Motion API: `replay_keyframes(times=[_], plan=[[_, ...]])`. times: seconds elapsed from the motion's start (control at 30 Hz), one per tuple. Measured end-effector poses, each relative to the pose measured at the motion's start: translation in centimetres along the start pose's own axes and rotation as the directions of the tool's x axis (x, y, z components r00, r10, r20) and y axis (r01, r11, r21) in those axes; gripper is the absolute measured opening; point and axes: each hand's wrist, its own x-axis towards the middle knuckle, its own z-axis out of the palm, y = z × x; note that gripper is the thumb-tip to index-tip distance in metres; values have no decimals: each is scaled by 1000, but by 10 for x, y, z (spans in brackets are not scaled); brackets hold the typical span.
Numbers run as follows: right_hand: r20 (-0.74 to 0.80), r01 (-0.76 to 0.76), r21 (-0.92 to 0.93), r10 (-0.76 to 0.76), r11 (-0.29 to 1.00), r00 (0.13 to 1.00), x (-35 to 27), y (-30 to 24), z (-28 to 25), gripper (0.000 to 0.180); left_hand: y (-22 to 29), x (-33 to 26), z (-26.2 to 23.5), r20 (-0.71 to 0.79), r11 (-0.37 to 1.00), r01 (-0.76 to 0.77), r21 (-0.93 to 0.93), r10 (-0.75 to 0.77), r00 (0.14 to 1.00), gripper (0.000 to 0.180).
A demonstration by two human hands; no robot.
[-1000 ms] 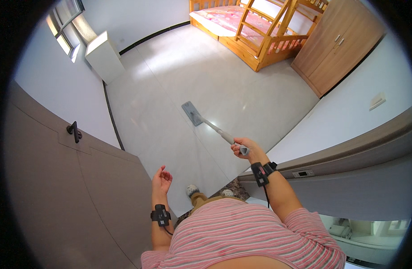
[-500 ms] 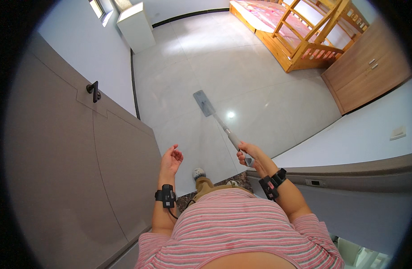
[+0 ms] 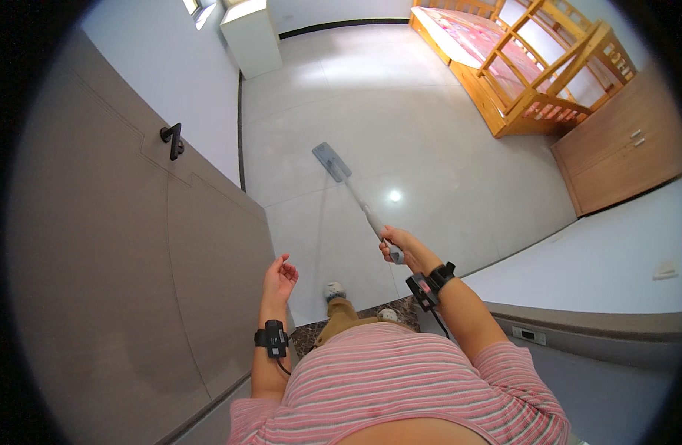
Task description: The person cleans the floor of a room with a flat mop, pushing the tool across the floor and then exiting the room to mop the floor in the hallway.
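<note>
Flat mop (image 3: 331,162), shaft (image 3: 375,222) slanting forward-left, right hand (image 3: 399,243) wrapped round it (left hand (image 3: 281,277) loosely spread)

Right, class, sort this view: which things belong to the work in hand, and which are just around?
In use:
- grey mop, in the right hand
- pale floor beneath it

Just around:
- wooden bed
- brown wardrobe
- white cabinet
- door

Floor (image 3: 445,170): pale grey, glossy, thin seams. On it: grey mop (image 3: 331,162), head flat, ahead-left of right hand (image 3: 402,243); wooden bed (image 3: 480,96), far ahead-right of same; 1 pale shoe (image 3: 334,290), right of left hand (image 3: 282,278).
</note>
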Motion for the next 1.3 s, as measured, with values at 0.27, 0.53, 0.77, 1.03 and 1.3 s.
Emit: replay_keyframes(times=[0.27,0.53,0.77,1.03,1.3], plan=[[-51,35,-5,-35,999,998,45,-21,22,7,12,-23,-28,-59,994,-68,-87,63,996,15],[-4,13,-150,-13,989,1000,28,25,-12,13,-4,-15,-25,-24,995,-45,-90,43,999,15],[32,27,-187,-21,982,999,5,47,-32,16,-33,-27,-25,-4,993,-13,-120,13,1000,15],[47,-35,-62,38,997,998,-25,54,-76,22,-91,-104,-26,-74,989,-68,-134,59,996,13],[55,-72,-46,74,996,996,-20,64,-71,37,-94,-124,-53,-106,958,-111,-263,86,991,13]])
